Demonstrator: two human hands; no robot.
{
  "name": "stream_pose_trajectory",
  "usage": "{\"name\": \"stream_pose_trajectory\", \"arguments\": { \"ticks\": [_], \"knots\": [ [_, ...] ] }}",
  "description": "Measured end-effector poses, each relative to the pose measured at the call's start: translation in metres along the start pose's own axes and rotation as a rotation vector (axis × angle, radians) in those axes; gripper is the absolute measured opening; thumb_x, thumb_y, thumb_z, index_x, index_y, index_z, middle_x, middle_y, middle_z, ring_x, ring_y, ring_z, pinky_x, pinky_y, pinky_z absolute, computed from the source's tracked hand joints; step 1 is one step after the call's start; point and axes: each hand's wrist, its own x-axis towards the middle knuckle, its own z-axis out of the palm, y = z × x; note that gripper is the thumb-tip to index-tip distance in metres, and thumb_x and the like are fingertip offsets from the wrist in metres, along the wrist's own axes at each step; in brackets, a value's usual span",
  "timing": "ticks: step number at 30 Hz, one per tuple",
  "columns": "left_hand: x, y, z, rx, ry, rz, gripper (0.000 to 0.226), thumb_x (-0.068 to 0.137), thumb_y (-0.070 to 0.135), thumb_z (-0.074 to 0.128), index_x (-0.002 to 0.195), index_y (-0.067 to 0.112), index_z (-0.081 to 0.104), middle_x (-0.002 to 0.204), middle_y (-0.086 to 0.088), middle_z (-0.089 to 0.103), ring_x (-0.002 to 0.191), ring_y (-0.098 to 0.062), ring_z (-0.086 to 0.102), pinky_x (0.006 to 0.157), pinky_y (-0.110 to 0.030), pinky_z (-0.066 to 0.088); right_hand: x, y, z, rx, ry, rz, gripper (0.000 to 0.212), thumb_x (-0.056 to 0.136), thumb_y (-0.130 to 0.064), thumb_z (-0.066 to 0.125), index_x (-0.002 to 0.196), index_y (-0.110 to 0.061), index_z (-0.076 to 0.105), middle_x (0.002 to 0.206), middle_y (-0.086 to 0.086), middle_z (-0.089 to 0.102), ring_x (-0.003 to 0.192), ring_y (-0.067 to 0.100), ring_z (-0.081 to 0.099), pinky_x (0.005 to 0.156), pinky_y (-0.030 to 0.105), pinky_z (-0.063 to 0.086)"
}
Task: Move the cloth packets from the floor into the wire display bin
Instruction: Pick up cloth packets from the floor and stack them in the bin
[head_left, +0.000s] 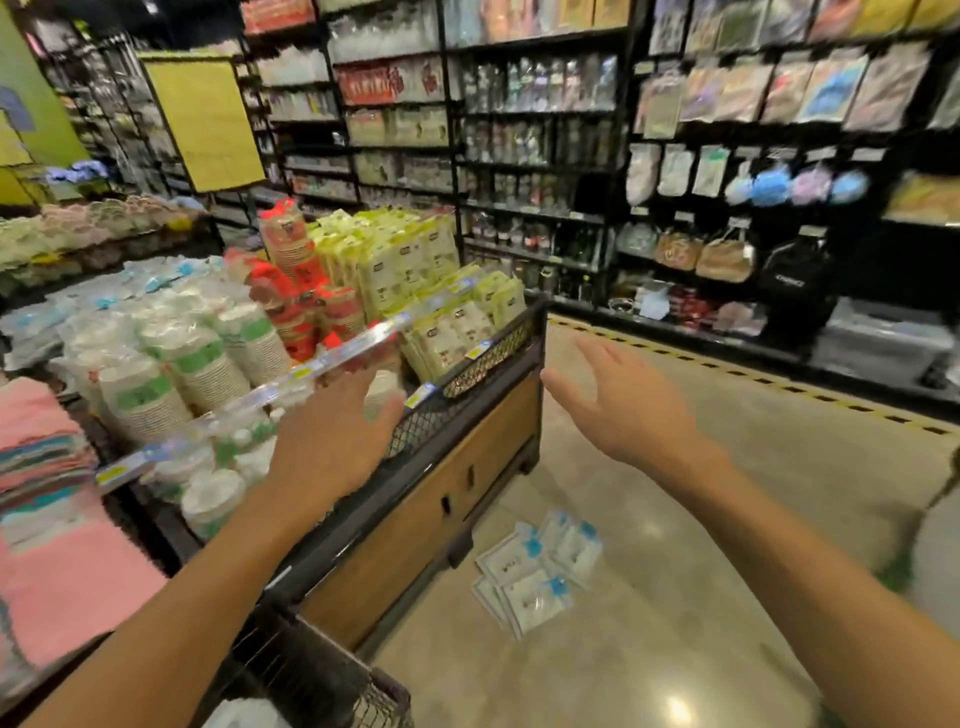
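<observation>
Cloth packets (537, 569) lie on floor beside wire display bin (488, 358); both hands spread, empty

The left hand (332, 441) is motion-blurred, and its fingertips smear into the clear price rail (291, 384) at 12 o'clock of it, so whether they touch it cannot be told. The wire display bin (467, 410) is cut off at the bottom and left edges. Print on the cloth packets (537, 571) at 6 o'clock is too small to read. Shelf goods (535, 130) at 12 o'clock are blurred beyond naming.
</observation>
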Motion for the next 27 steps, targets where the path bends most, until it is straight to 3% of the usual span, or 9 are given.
{"name": "stream_pose_trajectory", "arguments": {
  "ticks": [4, 12, 14, 18, 27],
  "knots": [
    [0.031, 0.053, 0.034, 0.003, -0.025, 0.053, 0.064, 0.101, 0.064, 0.031, 0.150, 0.025, 0.044, 0.151, -0.003, 0.052, 0.136, -0.028, 0.050, 0.109, -0.052, 0.041, 0.012, 0.062, -0.004, -0.026, -0.015, 0.096, 0.080, 0.099, -0.075, 0.029, 0.161, -0.025, 0.028, 0.167, -0.001, 0.032, 0.151, 0.025, 0.034, 0.122, 0.047, 0.030],
    [0.101, 0.125, 0.114, 0.012, -0.136, 0.145, 0.081, 0.096, 0.075, 0.020, 0.158, 0.024, 0.032, 0.164, -0.004, 0.033, 0.150, -0.024, 0.034, 0.119, -0.055, 0.029, 0.049, 0.175, -0.007, -0.069, -0.066, 0.188, 0.083, 0.097, -0.076, 0.026, 0.163, -0.026, 0.023, 0.169, 0.001, 0.029, 0.153, 0.025, 0.031, 0.124, 0.046, 0.028],
    [0.113, 0.133, 0.131, 0.026, -0.158, 0.159, 0.089, 0.092, 0.080, 0.012, 0.159, 0.026, 0.029, 0.166, -0.004, 0.029, 0.152, -0.023, 0.029, 0.121, -0.056, 0.027, 0.057, 0.195, -0.007, -0.058, -0.069, 0.222, 0.087, 0.093, -0.079, 0.023, 0.163, -0.028, 0.021, 0.169, 0.001, 0.028, 0.154, 0.026, 0.030, 0.125, 0.047, 0.028],
    [0.142, 0.143, 0.160, 0.075, -0.176, 0.175, 0.075, 0.099, 0.070, 0.020, 0.161, 0.027, 0.025, 0.168, -0.005, 0.025, 0.155, -0.021, 0.022, 0.123, -0.054, 0.023, 0.078, 0.228, 0.007, -0.054, -0.067, 0.276, 0.088, 0.094, -0.079, 0.023, 0.164, -0.026, 0.020, 0.170, 0.004, 0.025, 0.155, 0.028, 0.027, 0.126, 0.050, 0.026],
    [0.243, 0.145, 0.249, 0.047, -0.315, 0.230, 0.072, 0.100, 0.068, 0.024, 0.161, 0.029, 0.024, 0.168, -0.005, 0.024, 0.155, -0.022, 0.022, 0.124, -0.055, 0.019, 0.146, 0.282, 0.065, -0.090, -0.116, 0.393, 0.086, 0.096, -0.078, 0.025, 0.164, -0.025, 0.017, 0.171, 0.005, 0.022, 0.156, 0.029, 0.024, 0.126, 0.053, 0.024]
  ]
}}
